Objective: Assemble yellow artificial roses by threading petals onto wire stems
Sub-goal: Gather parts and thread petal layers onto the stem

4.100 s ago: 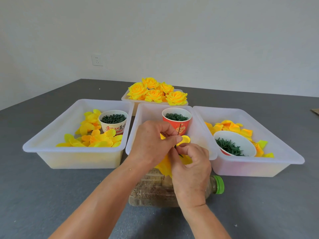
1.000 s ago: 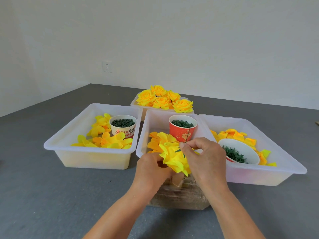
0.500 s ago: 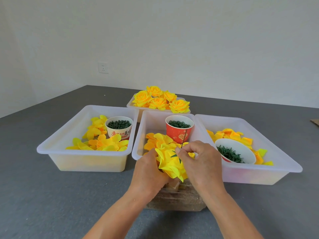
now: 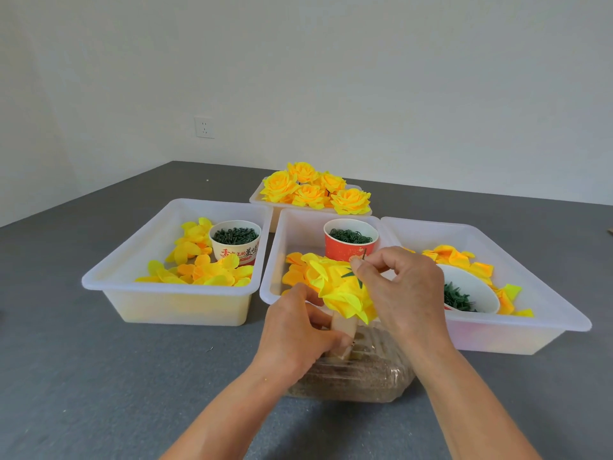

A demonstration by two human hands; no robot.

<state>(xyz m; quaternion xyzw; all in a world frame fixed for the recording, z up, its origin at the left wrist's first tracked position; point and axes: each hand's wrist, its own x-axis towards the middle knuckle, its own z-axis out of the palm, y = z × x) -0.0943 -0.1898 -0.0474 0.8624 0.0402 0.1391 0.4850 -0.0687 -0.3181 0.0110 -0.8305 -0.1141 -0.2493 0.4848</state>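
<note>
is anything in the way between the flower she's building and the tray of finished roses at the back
Yes. The red cup of green rings stands in the middle tray, directly between the held flower and the finished-rose tray. Lifting over it looks easy.

Showing matt, cloth-like yellow petals [image 4: 341, 287] at centre; lying at nine, twelve and three o'clock, smooth translucent plastic trays [image 4: 172, 287]; holding green bits, printed paper cups [image 4: 236, 249]; spreading underneath, matt grey table surface [image 4: 99, 376]; glinting at six o'clock, clear ribbed plastic bottle [image 4: 365, 376].

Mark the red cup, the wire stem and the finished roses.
red cup [image 4: 345, 250], head view, front wall.
wire stem [image 4: 364, 253], head view, tip above the fingers.
finished roses [image 4: 310, 195], head view, middle bloom.
</note>
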